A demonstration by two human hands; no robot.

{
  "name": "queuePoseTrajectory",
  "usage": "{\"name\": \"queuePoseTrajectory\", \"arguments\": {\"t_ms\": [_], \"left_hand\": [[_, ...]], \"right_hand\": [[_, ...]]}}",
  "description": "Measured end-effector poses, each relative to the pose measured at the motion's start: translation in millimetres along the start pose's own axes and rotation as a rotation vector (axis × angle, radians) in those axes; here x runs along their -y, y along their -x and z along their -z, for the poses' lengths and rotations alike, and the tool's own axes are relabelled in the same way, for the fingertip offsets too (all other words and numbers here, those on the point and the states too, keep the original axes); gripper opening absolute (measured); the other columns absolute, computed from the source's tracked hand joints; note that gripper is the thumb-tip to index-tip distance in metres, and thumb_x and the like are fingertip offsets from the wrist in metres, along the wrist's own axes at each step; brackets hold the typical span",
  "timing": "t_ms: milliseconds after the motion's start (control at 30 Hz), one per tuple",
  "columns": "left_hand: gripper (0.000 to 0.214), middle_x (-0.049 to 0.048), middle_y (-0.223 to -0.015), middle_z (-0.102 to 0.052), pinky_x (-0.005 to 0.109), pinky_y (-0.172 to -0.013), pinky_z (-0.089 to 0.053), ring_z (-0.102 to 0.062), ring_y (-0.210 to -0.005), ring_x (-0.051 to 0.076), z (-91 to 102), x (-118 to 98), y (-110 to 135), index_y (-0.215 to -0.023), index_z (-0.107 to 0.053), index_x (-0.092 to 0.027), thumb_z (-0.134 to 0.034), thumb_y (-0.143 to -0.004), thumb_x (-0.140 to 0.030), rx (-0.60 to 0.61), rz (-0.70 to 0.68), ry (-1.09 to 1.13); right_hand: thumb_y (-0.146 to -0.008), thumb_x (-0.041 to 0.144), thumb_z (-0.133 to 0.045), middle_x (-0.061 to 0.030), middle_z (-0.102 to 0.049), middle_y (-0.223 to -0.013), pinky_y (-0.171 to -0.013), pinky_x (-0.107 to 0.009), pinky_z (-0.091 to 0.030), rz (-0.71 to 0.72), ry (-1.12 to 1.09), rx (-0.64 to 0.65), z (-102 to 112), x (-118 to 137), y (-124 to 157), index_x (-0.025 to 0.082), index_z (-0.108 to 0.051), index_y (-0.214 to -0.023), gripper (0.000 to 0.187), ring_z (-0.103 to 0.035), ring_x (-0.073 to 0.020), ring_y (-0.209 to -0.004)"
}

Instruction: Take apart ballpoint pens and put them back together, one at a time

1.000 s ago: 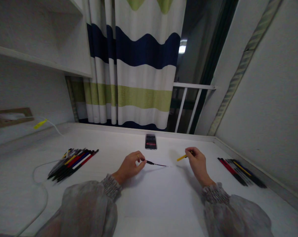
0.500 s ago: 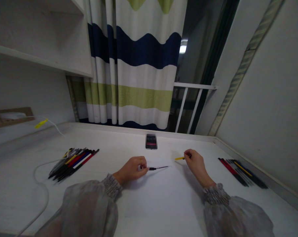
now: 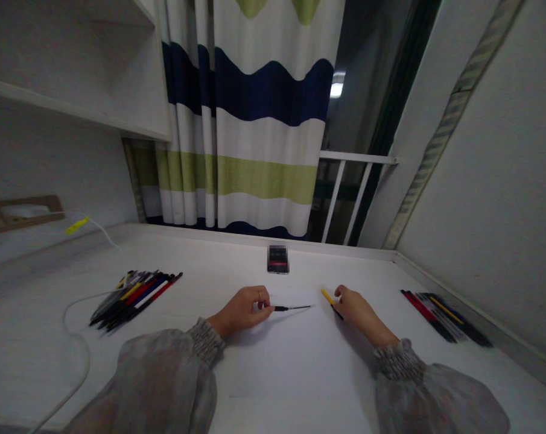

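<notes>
In the head view, my left hand is closed, pinching a black pen part with a thin bare refill that points right over the white paper. A yellow pen barrel with a black end lies slantwise at the paper's right side. Right beside it is my right hand, its thumb near the black end and its index finger lifted away from the yellow part. These fingers look apart and loose around the barrel. My left fingers hide the rear of the pen part.
A heap of several pens lies on the left, next to a white cable. On the right, a smaller group of pens sits near the wall. A phone lies at the back of the white desk, before a striped curtain.
The yellow barrel has turned from nearly level to slanting, and my right fingers have loosened from it, the hand sinking slightly. My left hand stays in place with the refill.
</notes>
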State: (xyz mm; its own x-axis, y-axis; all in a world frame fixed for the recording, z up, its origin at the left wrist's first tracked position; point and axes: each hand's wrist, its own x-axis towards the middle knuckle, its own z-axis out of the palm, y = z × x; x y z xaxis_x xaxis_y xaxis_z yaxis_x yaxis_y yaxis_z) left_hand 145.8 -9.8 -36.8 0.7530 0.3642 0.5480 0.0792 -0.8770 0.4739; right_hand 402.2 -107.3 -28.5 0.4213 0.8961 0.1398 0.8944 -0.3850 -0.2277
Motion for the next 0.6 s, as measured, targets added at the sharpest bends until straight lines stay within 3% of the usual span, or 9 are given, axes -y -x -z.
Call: {"name": "queuePoseTrajectory", "arguments": {"t_ms": [67,133,267,433,600], "left_hand": [[0.016,-0.0007,-0.060,-0.049,0.021,-0.057,-0.039,-0.047,-0.056,0.010,0.6,-0.9,-0.3,-0.059,-0.051,-0.014,-0.050,-0.073,-0.019,-0.015,-0.010,0.008],[0.016,-0.0007,-0.060,-0.049,0.021,-0.056,-0.039,-0.047,-0.056,0.010,0.8,-1.2,-0.2,-0.058,-0.050,-0.014,-0.049,-0.074,-0.019,-0.033,-0.021,0.016],[0.017,-0.0003,-0.060,-0.049,0.021,-0.056,-0.039,-0.047,-0.055,0.010,-0.4,-1.3,0.2,-0.057,-0.050,-0.015,-0.049,-0.074,-0.018,-0.067,-0.044,0.035],[0.017,0.0003,-0.059,-0.051,0.022,-0.056,-0.040,-0.049,-0.056,0.010,2.2,-4.2,-2.0,-0.057,-0.050,-0.015,-0.051,-0.073,-0.020,-0.167,-0.026,0.124],[0.018,0.0053,-0.074,-0.062,0.029,-0.070,-0.045,-0.057,-0.073,0.015,10.6,-1.5,-5.5,-0.054,-0.049,-0.015,-0.054,-0.070,-0.023,-0.384,0.192,0.382]], "right_hand": [[-0.075,0.011,-0.047,-0.0119,-0.063,-0.085,-0.070,-0.028,-0.038,0.084,0.000,-0.004,0.0,5.4,2.6,0.010,-0.059,-0.098,0.025,-0.056,-0.0202,-0.081],[-0.078,0.015,-0.048,-0.0098,-0.061,-0.090,-0.078,-0.027,-0.037,0.257,-0.009,-0.027,-2.5,13.0,5.6,0.014,-0.060,-0.098,0.024,-0.052,-0.0190,-0.089],[-0.078,0.018,-0.052,-0.0111,-0.057,-0.092,-0.078,-0.032,-0.038,0.638,-0.010,-0.136,-15.2,28.4,9.7,0.015,-0.062,-0.098,0.023,-0.048,-0.0201,-0.089],[-0.081,0.019,-0.048,-0.0085,-0.058,-0.082,-0.074,-0.032,-0.038,0.718,-0.019,-0.171,-23.3,38.9,8.0,0.016,-0.066,-0.082,0.018,-0.047,-0.0188,-0.082],[-0.082,0.018,-0.045,-0.0083,-0.059,-0.078,-0.075,-0.032,-0.039,0.727,-0.125,-0.122,-12.5,41.1,12.9,0.014,-0.064,-0.085,0.020,-0.048,-0.0184,-0.079]]}}
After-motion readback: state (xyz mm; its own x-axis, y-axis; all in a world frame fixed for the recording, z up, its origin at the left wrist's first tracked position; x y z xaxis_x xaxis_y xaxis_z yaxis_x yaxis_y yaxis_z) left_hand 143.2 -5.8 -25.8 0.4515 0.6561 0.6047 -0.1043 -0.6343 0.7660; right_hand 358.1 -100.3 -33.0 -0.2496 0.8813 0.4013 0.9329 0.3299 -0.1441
